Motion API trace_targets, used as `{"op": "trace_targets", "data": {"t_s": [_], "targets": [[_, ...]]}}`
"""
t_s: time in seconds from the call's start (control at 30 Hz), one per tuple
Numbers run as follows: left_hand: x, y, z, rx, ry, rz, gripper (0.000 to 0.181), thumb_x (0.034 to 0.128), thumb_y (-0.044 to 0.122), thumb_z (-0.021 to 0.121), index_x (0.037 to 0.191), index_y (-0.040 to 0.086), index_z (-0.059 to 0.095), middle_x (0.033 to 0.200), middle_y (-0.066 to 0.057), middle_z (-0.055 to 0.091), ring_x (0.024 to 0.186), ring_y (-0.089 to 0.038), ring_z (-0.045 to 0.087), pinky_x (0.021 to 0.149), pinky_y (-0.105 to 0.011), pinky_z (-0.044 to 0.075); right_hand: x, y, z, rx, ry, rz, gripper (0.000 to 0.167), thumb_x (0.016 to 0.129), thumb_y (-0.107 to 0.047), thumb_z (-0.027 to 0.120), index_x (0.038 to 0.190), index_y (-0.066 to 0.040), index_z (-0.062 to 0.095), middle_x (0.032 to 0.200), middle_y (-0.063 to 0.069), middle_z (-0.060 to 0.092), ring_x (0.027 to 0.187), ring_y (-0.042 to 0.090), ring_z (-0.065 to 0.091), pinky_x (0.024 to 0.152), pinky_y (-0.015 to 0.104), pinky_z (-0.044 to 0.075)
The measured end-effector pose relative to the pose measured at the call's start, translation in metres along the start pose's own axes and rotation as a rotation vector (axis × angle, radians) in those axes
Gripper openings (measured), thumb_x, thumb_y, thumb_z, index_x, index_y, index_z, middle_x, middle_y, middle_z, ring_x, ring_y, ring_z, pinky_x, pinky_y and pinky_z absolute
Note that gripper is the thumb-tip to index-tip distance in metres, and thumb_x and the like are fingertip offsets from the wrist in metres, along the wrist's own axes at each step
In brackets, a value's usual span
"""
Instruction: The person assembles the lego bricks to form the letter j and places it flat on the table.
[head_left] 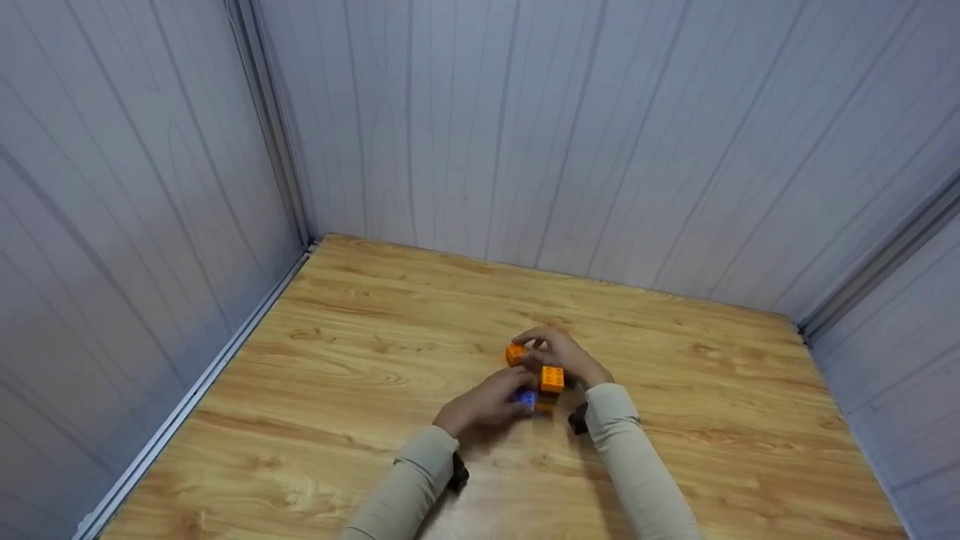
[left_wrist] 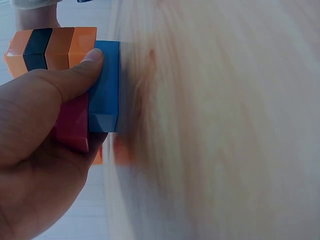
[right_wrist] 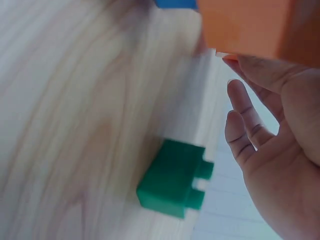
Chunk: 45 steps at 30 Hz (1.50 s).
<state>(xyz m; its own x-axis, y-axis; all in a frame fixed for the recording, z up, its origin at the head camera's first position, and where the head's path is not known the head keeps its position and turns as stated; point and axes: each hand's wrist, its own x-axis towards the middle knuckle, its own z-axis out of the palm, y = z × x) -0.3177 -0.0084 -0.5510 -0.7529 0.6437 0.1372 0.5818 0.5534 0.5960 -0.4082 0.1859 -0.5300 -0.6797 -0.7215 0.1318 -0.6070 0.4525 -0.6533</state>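
Note:
My left hand (head_left: 487,399) grips a block assembly at its left side. In the left wrist view, the thumb lies against the orange end block (left_wrist: 82,42) of a stack, beside a long blue block (left_wrist: 104,87) and a magenta block (left_wrist: 73,120). An orange block (head_left: 552,377) tops the stack in the head view. Beyond it, my right hand (head_left: 559,355) pinches a small orange block (head_left: 515,353) between thumb and fingers. Up close in the right wrist view, a large orange surface (right_wrist: 245,25) partly hides those fingertips.
A green block (right_wrist: 172,180) lies on the wooden table (right_wrist: 75,120) near my right hand, its studs facing sideways. Pale panelled walls (head_left: 480,135) stand behind and at both sides of the table (head_left: 360,322).

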Motion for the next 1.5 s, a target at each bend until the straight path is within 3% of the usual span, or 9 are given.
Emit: {"op": "trace_targets", "data": {"t_s": [0.3,0.47,0.53,0.63,0.87,1.3,1.5], "targets": [[-0.002,-0.003,0.001,-0.01,0.019,0.011,0.024,0.1001,0.019,0.065,0.12,0.005,0.064,0.12,-0.01,0.066,0.11,-0.021,0.06,0.1,-0.037,0.05,-0.018,-0.016,-0.009,-0.052,0.096,0.049,0.031,0.102,-0.019,0.062,0.13,-0.01,0.069,0.129,0.01,0.071,0.113,0.029,0.066,0.097,0.048,0.054],[-0.003,-0.003,0.0,-0.045,0.026,0.024,0.027,0.1003,0.017,0.065,0.125,0.008,0.062,0.134,-0.008,0.063,0.123,-0.022,0.059,0.109,-0.041,0.047,-0.029,-0.028,-0.016,-0.067,0.11,0.118,0.031,0.103,-0.024,0.061,0.132,-0.016,0.069,0.13,0.006,0.069,0.11,0.025,0.065,0.087,0.039,0.055],[-0.004,-0.002,0.001,-0.059,0.021,0.0,0.028,0.1005,0.018,0.064,0.127,0.008,0.061,0.134,-0.007,0.062,0.123,-0.021,0.059,0.109,-0.04,0.047,-0.033,-0.032,-0.019,-0.068,0.113,0.145,0.033,0.103,-0.026,0.06,0.134,-0.017,0.068,0.133,0.005,0.068,0.11,0.025,0.064,0.082,0.034,0.053],[-0.006,0.0,0.001,-0.068,0.015,-0.043,0.024,0.0998,0.019,0.065,0.121,0.008,0.063,0.122,-0.008,0.064,0.111,-0.02,0.06,0.101,-0.036,0.05,-0.04,-0.038,-0.022,-0.068,0.119,0.162,0.035,0.104,-0.029,0.058,0.136,-0.018,0.067,0.138,0.005,0.066,0.111,0.025,0.064,0.078,0.029,0.05],[-0.005,-0.001,0.002,-0.054,0.01,-0.055,0.027,0.0996,0.021,0.066,0.122,0.007,0.066,0.118,-0.009,0.064,0.105,-0.019,0.059,0.095,-0.033,0.05,-0.057,-0.054,-0.026,-0.065,0.157,0.133,0.036,0.103,-0.03,0.059,0.137,-0.019,0.065,0.144,0.007,0.061,0.113,0.025,0.062,0.082,0.032,0.047],[-0.002,0.002,0.0,-0.047,0.008,-0.001,0.029,0.0998,0.02,0.066,0.123,0.002,0.066,0.118,-0.012,0.064,0.104,-0.022,0.06,0.094,-0.035,0.05,-0.086,-0.071,-0.027,-0.097,0.196,0.1,0.038,0.101,-0.031,0.063,0.136,-0.017,0.066,0.126,0.001,0.069,0.108,0.022,0.06,0.082,0.03,0.045],[-0.001,0.001,0.0,-0.032,0.014,0.002,0.03,0.0993,0.02,0.066,0.122,0.001,0.066,0.117,-0.013,0.064,0.103,-0.022,0.059,0.094,-0.035,0.05,-0.092,-0.071,-0.023,-0.103,0.216,0.079,0.036,0.099,-0.029,0.065,0.132,-0.017,0.068,0.124,0.002,0.07,0.107,0.03,0.061,0.082,0.044,0.049]]}}
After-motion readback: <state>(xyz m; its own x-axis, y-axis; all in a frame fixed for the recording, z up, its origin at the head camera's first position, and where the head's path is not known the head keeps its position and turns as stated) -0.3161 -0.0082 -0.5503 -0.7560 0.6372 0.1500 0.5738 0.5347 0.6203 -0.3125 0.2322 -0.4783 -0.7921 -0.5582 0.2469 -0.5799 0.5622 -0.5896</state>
